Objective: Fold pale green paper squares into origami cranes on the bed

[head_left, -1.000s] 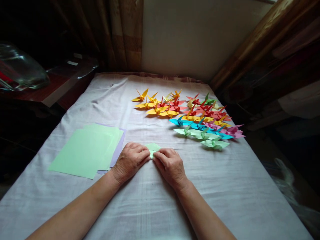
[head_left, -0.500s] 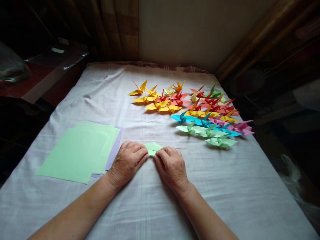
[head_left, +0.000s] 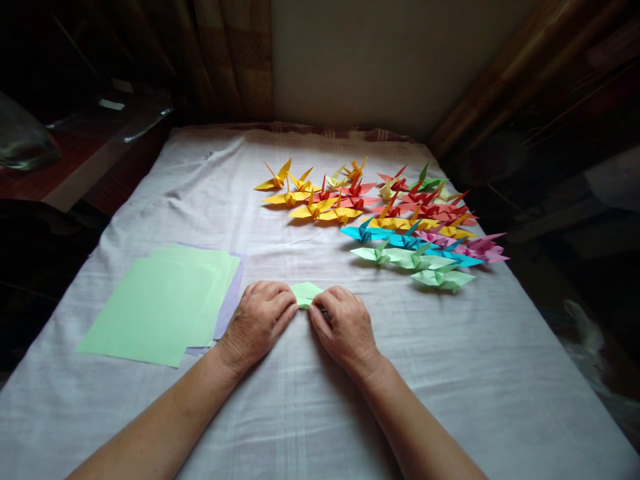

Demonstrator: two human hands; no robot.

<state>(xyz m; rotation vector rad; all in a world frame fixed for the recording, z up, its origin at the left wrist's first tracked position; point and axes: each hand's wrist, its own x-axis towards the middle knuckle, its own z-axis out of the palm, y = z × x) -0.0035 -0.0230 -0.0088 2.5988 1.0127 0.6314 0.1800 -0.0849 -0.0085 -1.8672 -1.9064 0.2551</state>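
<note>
Hands (head_left: 303, 323) pin green folded paper (head_left: 305, 293), tip pointing away.

Most of the folded green paper (head_left: 305, 292) under both hands' fingers (head_left: 285, 308).

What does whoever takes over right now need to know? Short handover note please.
Left hand and right hand: both press a small folded light-green paper flat on the white cloth, fingertips meeting at its near edge.
Stack of green sheets lies to the left, a lilac sheet underneath.
Done: many finished paper cranes in rows, far right.
Left: the piece in hand is only partly folded, and unfolded sheets remain.
</note>
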